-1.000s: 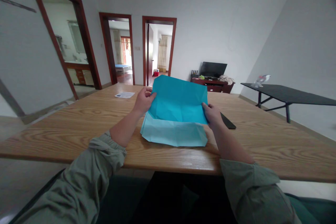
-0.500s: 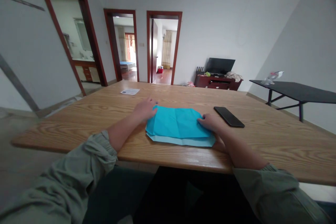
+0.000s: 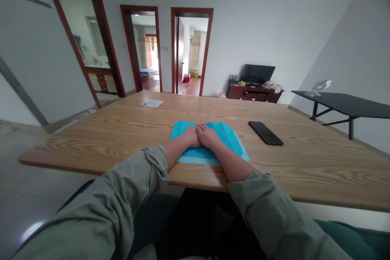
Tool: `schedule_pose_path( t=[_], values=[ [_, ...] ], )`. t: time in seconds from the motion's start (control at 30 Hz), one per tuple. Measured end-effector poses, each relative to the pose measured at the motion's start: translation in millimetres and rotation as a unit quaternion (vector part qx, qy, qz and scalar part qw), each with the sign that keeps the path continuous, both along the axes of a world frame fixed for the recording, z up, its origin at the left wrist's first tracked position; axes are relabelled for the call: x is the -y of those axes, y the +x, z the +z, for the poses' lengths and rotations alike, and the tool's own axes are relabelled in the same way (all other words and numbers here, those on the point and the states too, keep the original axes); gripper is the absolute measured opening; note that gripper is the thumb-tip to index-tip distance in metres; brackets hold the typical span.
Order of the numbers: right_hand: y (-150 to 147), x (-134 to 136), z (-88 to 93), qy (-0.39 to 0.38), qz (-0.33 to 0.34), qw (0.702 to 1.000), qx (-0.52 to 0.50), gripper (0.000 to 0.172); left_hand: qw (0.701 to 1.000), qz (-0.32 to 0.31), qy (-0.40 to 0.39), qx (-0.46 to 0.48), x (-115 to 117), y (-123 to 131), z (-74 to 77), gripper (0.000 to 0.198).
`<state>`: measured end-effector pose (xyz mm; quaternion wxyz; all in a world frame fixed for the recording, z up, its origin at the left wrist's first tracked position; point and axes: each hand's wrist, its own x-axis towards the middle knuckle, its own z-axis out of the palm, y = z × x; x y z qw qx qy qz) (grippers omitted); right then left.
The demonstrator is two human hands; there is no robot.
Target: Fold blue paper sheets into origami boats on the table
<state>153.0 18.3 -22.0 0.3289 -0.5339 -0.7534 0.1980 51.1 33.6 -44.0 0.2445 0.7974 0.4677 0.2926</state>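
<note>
A sheet of folded bright blue paper [image 3: 227,132] lies flat on the wooden table in front of me, its paler layer showing along the near and right edges. My left hand [image 3: 191,135] rests on the middle of the paper with its fingers stretched forward. Right beside it, my right hand [image 3: 209,135] also lies flat on the paper, and the two hands touch. Neither hand grips anything. Part of the paper is hidden beneath my hands and wrists.
To the right on the wooden table [image 3: 304,162] lies a black phone [image 3: 265,133]. A small printed card [image 3: 151,103] sits near the far left edge. Beyond stand a black side table [image 3: 350,103] at the right and a cabinet with a television [image 3: 257,74].
Both hands have left the paper's left and right edges and come together on its middle. The paper stays in about the same place.
</note>
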Motion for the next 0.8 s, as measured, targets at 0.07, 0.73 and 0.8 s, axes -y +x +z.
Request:
schedule_pose_path(
  t=[0.07,0.73,0.8],
  values=[
    [11.0,0.0,-26.4,-0.031,-0.022,0.994,0.102,0.047,0.986,-0.050,0.023,-0.157,-2.1,-7.2,-9.5,0.056],
    [147.9,-6.8,-28.1,-0.077,-0.150,0.959,0.229,0.068,0.958,0.096,0.005,-0.271,-11.2,-134.7,-2.7,0.073],
    [153.7,-11.4,-27.6,-0.090,-0.153,0.970,0.166,0.068,0.961,0.119,0.004,-0.249,-17.1,-137.5,-1.1,0.070]
  ],
)
